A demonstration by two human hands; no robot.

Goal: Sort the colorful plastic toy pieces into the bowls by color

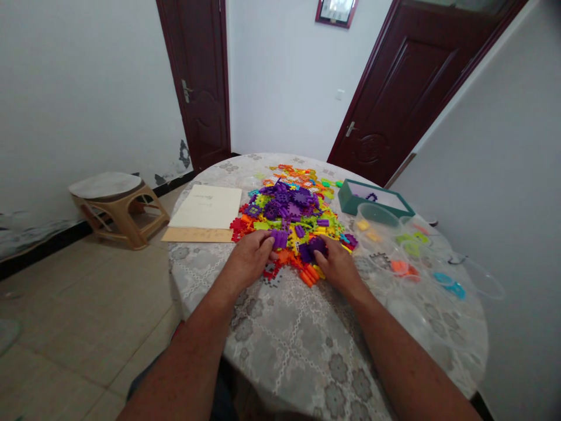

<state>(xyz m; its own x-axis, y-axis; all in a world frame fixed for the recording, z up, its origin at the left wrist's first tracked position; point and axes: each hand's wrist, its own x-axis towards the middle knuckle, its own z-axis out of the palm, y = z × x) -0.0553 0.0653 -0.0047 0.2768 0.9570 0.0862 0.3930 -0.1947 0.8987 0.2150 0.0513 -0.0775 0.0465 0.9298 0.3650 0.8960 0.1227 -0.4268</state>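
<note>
A heap of colourful plastic building pieces [302, 202] lies on the table, with purple ones on top and red, orange, yellow and green ones around them. At its near left side my left hand [253, 257] is closed on a ribbed purple piece [279, 238], gripped between thumb and fingers. My right hand [336, 263] is at the near right side, its fingers closed around a dark purple piece [312, 248]. Orange ribbed pieces [309, 275] lie on the cloth between the hands.
Right of the heap stands a green box [348, 199] with a few purple pieces inside. Clear plastic tubs [379, 217] hold yellow, green, orange and blue pieces. Cream paper [205, 206] lies at the left on the patterned tablecloth [298, 351]. A stool [127, 213] stands beyond the table's left edge.
</note>
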